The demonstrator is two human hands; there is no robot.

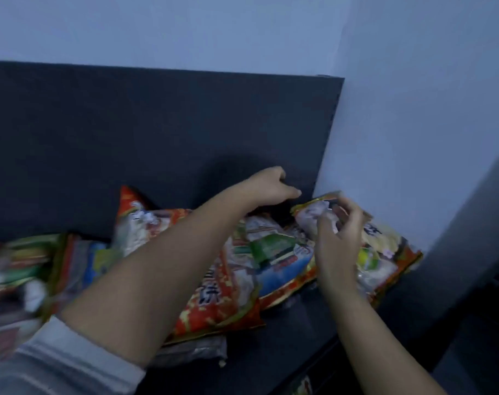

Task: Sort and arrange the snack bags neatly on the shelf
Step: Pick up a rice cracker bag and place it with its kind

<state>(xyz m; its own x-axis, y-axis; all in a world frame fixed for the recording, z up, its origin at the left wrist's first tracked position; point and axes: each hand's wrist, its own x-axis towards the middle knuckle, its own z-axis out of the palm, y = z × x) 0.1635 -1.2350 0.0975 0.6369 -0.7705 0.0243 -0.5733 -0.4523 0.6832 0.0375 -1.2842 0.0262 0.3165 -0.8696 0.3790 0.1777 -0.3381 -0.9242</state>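
Snack bag [385, 252] at the shelf's [299, 323] r. end is pinched near its top seam by the r. hand [339, 238]; the l. hand [271, 186], loosely curled w/ nothing seen held, is poised by the back panel [128, 138]. Long axis is judged diagonal: seam back-left, base front-right. Risk: slick film could be lost from so small a pinch, or the red bag [214, 295] dragged by the l. forearm.

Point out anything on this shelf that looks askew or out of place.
The snack bags lie in an overlapping heap at mixed angles. One red bag leans corner-up against the back panel, and a pale bag sticks out from under the pile near the shelf front. The right hand pinches the rightmost bag.
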